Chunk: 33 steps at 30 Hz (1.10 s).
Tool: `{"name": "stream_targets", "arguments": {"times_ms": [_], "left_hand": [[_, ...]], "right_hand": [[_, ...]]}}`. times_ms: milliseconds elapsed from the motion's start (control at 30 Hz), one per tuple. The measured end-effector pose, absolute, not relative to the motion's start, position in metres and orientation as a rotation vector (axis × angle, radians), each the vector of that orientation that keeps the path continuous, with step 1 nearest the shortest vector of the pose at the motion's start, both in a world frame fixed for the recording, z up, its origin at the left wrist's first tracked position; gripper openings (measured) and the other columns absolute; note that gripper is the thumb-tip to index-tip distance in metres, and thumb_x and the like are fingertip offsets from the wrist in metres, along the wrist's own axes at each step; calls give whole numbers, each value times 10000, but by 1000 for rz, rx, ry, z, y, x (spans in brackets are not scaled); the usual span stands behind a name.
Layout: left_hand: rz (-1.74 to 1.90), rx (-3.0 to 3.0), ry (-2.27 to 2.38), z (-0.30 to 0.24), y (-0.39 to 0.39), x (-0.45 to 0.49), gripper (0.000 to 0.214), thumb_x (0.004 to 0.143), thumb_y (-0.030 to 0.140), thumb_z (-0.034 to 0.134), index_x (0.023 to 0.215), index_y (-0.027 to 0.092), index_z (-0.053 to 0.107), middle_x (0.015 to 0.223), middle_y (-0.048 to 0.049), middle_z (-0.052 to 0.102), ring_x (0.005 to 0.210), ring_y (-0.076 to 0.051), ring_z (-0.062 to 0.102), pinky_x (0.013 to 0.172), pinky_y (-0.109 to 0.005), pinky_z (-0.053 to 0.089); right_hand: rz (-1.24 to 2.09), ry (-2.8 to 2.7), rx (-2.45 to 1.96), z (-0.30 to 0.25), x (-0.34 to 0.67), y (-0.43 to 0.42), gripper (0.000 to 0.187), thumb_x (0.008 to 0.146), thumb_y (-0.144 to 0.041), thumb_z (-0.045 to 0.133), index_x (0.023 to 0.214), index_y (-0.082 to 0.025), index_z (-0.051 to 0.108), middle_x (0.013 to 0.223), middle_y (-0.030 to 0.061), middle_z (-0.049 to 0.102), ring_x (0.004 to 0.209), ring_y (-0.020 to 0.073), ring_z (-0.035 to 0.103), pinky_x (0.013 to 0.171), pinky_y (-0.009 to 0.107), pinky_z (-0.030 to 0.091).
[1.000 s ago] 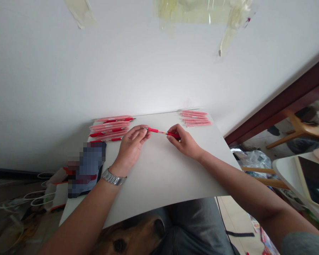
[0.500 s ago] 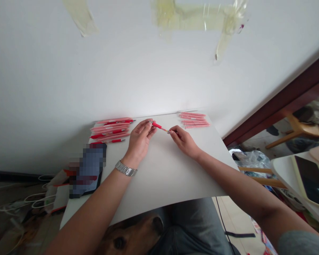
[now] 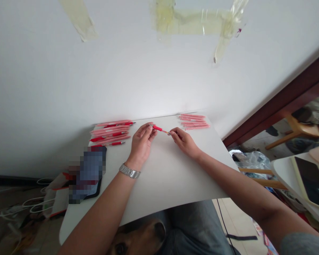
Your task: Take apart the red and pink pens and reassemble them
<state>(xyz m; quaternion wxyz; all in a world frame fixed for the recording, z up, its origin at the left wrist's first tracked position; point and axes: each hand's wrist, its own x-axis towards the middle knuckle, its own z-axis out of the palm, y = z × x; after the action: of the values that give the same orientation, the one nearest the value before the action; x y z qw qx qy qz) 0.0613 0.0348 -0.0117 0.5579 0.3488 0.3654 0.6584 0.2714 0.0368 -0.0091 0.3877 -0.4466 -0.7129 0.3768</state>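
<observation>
My left hand (image 3: 141, 143) is closed around the rear of a red pen (image 3: 157, 128), which points right and slightly down above the white table. A thin refill (image 3: 164, 131) sticks out of the pen's front end. At the refill's far end, my right hand (image 3: 185, 142) pinches a small silvery pen tip (image 3: 169, 133) between thumb and fingers. Whether the tip touches the refill is too small to tell. Several pink and red pens (image 3: 110, 131) lie left of my left hand. Several pink pens (image 3: 194, 121) lie beyond my right hand.
The white table (image 3: 159, 184) meets the wall (image 3: 122, 71) at its back. A phone (image 3: 91, 170), partly pixelated, lies at the left edge. A dog's head (image 3: 146, 237) is under the front edge, beside my legs (image 3: 194, 226). A side table (image 3: 284, 166) stands at right.
The view has shifted slightly, and the dog's head sits lower in it. Both hands keep nearly the same pose around the pen and its tip.
</observation>
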Motion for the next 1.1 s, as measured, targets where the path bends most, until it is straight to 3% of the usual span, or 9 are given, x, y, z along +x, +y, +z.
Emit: {"name": "stream_targets", "arguments": {"times_ms": [433, 1100], "left_hand": [[1561, 746, 834, -12, 32, 60, 352, 782, 364, 957, 1082, 233, 827, 1052, -26, 764, 927, -108, 720, 947, -265, 599], [1567, 782, 826, -10, 30, 58, 309, 827, 356, 927, 1097, 240, 833, 1071, -28, 766, 933, -109, 722, 929, -255, 597]], "right_hand": [[974, -1808, -1157, -6, 270, 36, 506, 1080, -652, 435, 1036, -205, 667, 780, -8, 570, 700, 150, 478, 683, 294, 374], [943, -1826, -1137, -7, 272, 38, 483, 1074, -644, 464, 1032, -208, 667, 770, -12, 560, 694, 149, 469, 672, 296, 364]]}}
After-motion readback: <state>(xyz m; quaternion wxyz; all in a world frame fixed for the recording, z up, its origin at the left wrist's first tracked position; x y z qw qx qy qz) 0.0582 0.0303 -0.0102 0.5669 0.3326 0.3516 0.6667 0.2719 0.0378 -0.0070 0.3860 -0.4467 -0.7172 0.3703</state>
